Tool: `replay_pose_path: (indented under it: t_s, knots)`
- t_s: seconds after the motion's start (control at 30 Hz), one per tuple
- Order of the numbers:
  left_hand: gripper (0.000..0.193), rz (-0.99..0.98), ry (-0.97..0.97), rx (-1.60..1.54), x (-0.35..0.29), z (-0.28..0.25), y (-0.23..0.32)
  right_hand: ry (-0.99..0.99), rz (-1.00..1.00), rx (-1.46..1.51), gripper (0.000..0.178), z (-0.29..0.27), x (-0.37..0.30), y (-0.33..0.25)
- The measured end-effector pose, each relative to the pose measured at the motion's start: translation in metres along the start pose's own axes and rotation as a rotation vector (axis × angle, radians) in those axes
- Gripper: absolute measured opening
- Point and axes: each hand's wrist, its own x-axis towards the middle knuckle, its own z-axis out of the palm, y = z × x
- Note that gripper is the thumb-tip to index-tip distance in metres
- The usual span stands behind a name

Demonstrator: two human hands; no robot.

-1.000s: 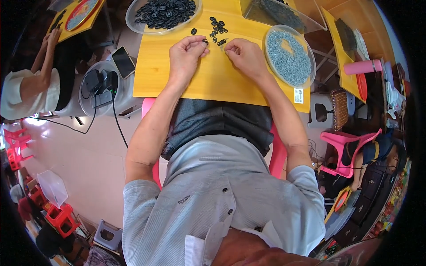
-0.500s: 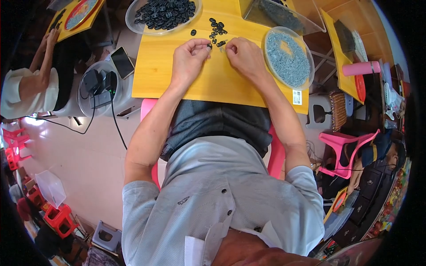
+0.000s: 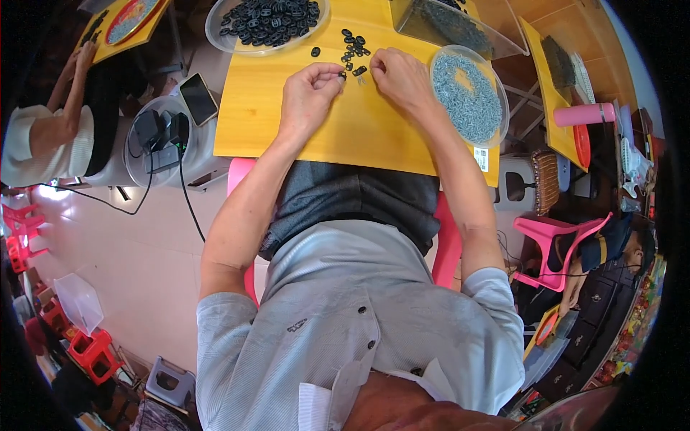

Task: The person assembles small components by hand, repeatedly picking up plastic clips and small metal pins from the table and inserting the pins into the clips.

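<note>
Over the yellow table (image 3: 251, 122), my left hand (image 3: 310, 95) is closed in a pinch on a small black oval part (image 3: 342, 75). My right hand (image 3: 399, 77) has its fingers curled together; whatever they may hold is hidden or too small to name. Between and just beyond the two hands lies a loose group of small black oval parts (image 3: 352, 52), each with holes. A few tiny metal screws (image 3: 361, 80) rest near the fingertips. One more black part (image 3: 315, 52) sits apart, beyond my left hand.
A round clear tub of black parts (image 3: 208, 32) stands far left. At the right is a round clear tray of silvery screws (image 3: 505, 108), with a clear box (image 3: 460, 32) behind it. Power adapters (image 3: 162, 136) and a phone (image 3: 198, 98) lie left of the table. Other people sit nearby.
My right hand has shifted slightly away from me and to the right, widening the gap between my hands. My left hand stays nearly in place, still pinching the black part.
</note>
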Motion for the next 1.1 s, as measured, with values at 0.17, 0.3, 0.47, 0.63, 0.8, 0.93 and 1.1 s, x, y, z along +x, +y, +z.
replay_pose_path:
  t_s: [0.17, 0.3, 0.47, 0.63, 0.8, 0.93, 1.1]
  knots:
    - [0.021, 0.002, 0.005, -0.007, 0.0, 0.0, 0.0, -0.043, 0.026, 0.058, 0.014, -0.009, -0.004, -0.006]
    - [0.021, 0.007, 0.003, 0.033, 0.0, 0.0, 0.0, -0.052, 0.04, 0.092, 0.015, -0.014, -0.009, -0.01]
    - [0.021, 0.004, -0.003, 0.016, 0.0, 0.001, -0.002, 0.026, 0.073, 0.087, 0.015, -0.013, -0.005, 0.003]
    - [0.021, -0.008, -0.008, 0.041, 0.0, 0.0, -0.001, -0.022, 0.065, 0.082, 0.015, -0.018, -0.004, 0.002]
    - [0.022, 0.004, -0.019, 0.046, 0.001, 0.001, -0.003, -0.042, 0.02, -0.012, 0.016, -0.008, 0.001, 0.005]
    - [0.023, 0.005, -0.018, 0.048, 0.001, 0.0, -0.003, -0.101, 0.032, -0.05, 0.016, -0.009, 0.004, 0.001]
    - [0.02, 0.025, -0.043, -0.026, 0.0, 0.001, -0.001, -0.14, 0.075, 0.01, 0.017, -0.009, 0.005, 0.005]
